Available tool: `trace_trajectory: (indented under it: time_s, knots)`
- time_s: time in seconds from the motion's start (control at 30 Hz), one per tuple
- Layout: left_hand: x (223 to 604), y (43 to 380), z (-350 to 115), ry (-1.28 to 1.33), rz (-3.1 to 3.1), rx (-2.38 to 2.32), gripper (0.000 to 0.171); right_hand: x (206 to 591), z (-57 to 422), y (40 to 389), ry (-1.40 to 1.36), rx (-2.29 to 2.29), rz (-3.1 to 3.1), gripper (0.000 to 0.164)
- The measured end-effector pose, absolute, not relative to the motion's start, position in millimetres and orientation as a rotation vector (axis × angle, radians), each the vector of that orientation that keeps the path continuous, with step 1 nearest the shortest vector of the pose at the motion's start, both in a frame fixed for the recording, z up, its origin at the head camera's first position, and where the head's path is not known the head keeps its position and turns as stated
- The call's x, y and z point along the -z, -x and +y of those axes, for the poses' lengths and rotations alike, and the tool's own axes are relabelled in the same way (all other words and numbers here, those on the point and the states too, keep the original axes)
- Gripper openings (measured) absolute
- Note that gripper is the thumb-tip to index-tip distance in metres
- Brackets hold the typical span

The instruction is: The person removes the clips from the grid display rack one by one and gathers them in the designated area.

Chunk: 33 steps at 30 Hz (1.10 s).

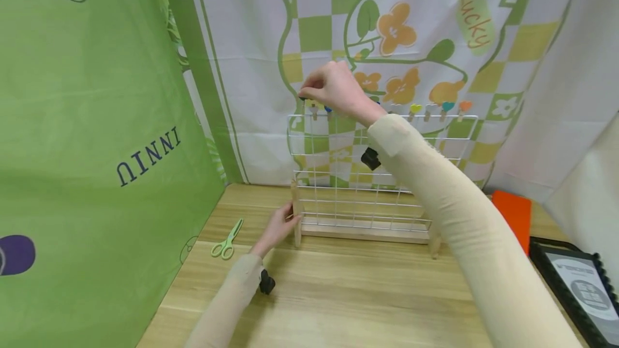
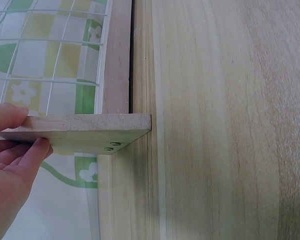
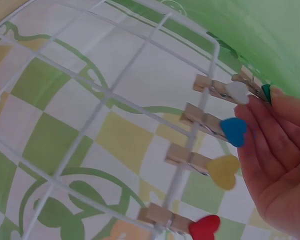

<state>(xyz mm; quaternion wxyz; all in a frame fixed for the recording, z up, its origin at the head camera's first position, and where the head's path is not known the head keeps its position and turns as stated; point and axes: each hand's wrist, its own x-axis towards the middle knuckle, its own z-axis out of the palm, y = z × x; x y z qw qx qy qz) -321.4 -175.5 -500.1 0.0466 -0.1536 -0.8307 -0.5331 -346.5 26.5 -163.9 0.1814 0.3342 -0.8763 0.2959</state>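
My right hand pinches a small wooden clothespin with a green heart by its heart end. In the right wrist view it is just beyond the end of a row clipped along the top wire of a white wire grid rack. Nearest in that row is a white-heart clothespin, followed by blue-heart, yellow-heart and red-heart ones. Low on the left side, my left hand grips the rack's wooden upright between thumb and fingers.
Green-handled scissors lie left of the rack on the wooden table. At the right are an orange flat item and a black-framed item. Behind hangs a patterned curtain; a green one hangs at left.
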Motion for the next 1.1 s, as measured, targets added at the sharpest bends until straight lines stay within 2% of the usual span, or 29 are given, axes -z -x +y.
trace_trajectory:
  time_s: [0.27, 0.47, 0.83, 1.1]
  knots:
    - [499.2, 322.0, -173.1, 0.481, -2.523, 1.646, 0.046, 156.4, 44.5, 321.4, -0.957, -0.823, -2.469, 0.019]
    - [499.6, 321.2, -172.8, 0.463, -2.506, 1.652, 0.046, 169.8, 54.0, 304.4, -1.042, -0.838, -2.426, 0.017]
    - [495.2, 316.6, -167.2, 0.418, -2.499, 1.674, 0.047, 235.5, 62.4, 296.0, -1.1, -0.937, -2.461, 0.016]
    - [499.8, 322.3, -172.9, 0.457, -2.524, 1.639, 0.048, 294.9, 69.4, 295.5, -1.024, -1.029, -2.564, 0.017]
